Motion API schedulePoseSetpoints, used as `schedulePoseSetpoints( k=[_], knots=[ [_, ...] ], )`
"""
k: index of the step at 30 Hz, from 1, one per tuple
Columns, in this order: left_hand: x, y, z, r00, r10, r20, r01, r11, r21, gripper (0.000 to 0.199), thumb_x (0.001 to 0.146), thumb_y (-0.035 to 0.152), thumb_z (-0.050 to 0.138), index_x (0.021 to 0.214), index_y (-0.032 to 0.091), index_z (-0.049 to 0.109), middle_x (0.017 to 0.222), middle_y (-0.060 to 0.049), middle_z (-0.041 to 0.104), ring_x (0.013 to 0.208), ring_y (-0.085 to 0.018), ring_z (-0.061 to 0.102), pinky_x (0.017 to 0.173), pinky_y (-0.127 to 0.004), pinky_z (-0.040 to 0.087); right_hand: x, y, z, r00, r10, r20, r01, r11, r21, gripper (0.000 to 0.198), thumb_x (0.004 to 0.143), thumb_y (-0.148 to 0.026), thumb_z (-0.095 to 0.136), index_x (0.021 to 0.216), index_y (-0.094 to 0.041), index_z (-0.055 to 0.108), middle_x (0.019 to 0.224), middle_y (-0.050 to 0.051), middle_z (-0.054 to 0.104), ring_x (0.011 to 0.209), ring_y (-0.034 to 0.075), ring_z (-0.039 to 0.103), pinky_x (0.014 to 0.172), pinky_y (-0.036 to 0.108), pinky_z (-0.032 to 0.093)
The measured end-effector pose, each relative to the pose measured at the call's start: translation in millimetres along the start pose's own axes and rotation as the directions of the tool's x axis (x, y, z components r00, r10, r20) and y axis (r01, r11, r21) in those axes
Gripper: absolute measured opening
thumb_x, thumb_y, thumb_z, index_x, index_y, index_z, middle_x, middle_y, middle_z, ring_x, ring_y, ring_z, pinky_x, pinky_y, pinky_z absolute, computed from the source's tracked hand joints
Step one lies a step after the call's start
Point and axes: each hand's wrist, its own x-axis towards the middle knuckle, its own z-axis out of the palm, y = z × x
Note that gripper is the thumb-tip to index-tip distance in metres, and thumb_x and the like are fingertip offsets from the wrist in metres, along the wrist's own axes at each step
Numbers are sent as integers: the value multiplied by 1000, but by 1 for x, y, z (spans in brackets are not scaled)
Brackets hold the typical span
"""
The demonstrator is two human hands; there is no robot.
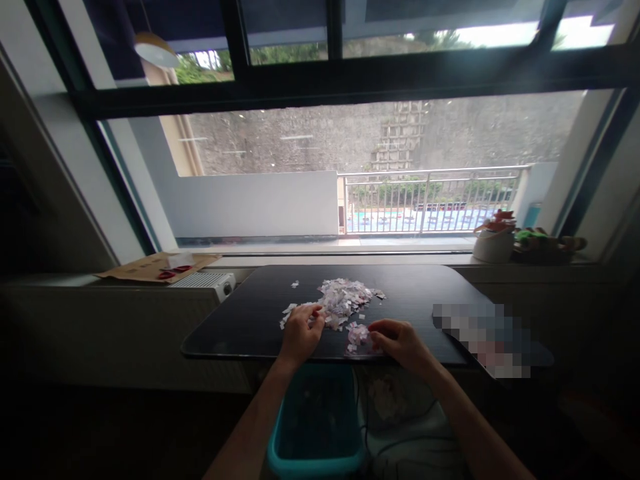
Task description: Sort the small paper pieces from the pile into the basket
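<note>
Head view. Paper scraps [345,299]: heaped around the middle of the dark desk [240,327]. Small paper clump [357,333]: close to the desk's near edge. Left hand [303,330]: at the heap's left end, fingers curved; cannot tell whether pinching. Right hand [397,339]: fingertips at the clump's right side; cannot tell whether pinching. Turquoise bin [317,461]: below near edge.

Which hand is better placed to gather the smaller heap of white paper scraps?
Probably the right hand: it's at that smaller heap; the left hand is by the larger white paper heap.
</note>
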Motion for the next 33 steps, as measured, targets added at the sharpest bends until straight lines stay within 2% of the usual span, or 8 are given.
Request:
schedulePoseSetpoints(
  k=[3,5,7,11,16,21,27,33],
  knots=[
    [0,0,0,1000,-3,8,3,1000,8,21,79,27,52,92,17,64,89,-6,65,91,-20,57,82,-34,46,0,-1,1,983,24,-181,-22,1000,15,27,74,-34,54,86,-13,67,68,3,68,59,14,60,53,23,45],
    [0,0,0,1000,-4,8,4,1000,8,21,79,27,52,93,17,64,90,-6,65,92,-20,56,83,-34,46,0,2,0,967,37,-251,-41,999,-10,26,75,-34,54,83,-13,67,66,4,67,60,15,60,54,24,46],
    [0,0,1,1000,-4,6,4,1000,9,20,79,26,52,93,17,64,91,-6,65,93,-20,56,83,-35,46,1,5,0,977,28,-211,-39,998,-50,25,74,-34,54,83,-14,67,67,4,68,60,16,61,55,24,46],
    [0,-1,2,1000,-4,2,4,1000,8,19,79,26,52,92,17,64,88,-6,65,90,-20,56,84,-36,45,2,8,3,999,-7,-43,5,999,-47,28,73,-37,57,88,-16,68,74,5,70,63,17,63,56,25,47],
    [-1,-1,2,1000,-5,9,5,1000,5,19,78,25,53,91,17,64,86,-6,65,88,-20,57,82,-36,46,2,8,6,992,6,-124,-12,999,-46,32,76,-40,54,91,-14,66,68,4,69,60,16,63,56,25,48],
    [0,1,1,1000,-15,17,15,1000,3,18,77,24,54,91,18,64,83,-5,64,87,-20,56,81,-36,46,0,3,14,999,-46,-14,45,995,-93,28,76,-37,55,92,-16,67,74,4,70,63,17,64,56,25,48],
    [-1,0,1,1000,-3,18,3,1000,-1,18,77,24,54,92,19,64,85,-5,64,87,-19,56,80,-35,46,-8,-5,16,991,-72,-110,50,979,-196,25,78,-34,52,91,-17,67,77,5,70,67,17,63,61,26,47],
    [-1,-2,2,1000,1,17,-1,1000,10,20,79,27,52,93,19,64,90,-5,65,90,-19,57,82,-35,46,-17,-21,19,993,-117,-21,112,979,-173,24,79,-34,51,90,-19,67,70,2,68,60,14,59,55,23,44]
  ],
)
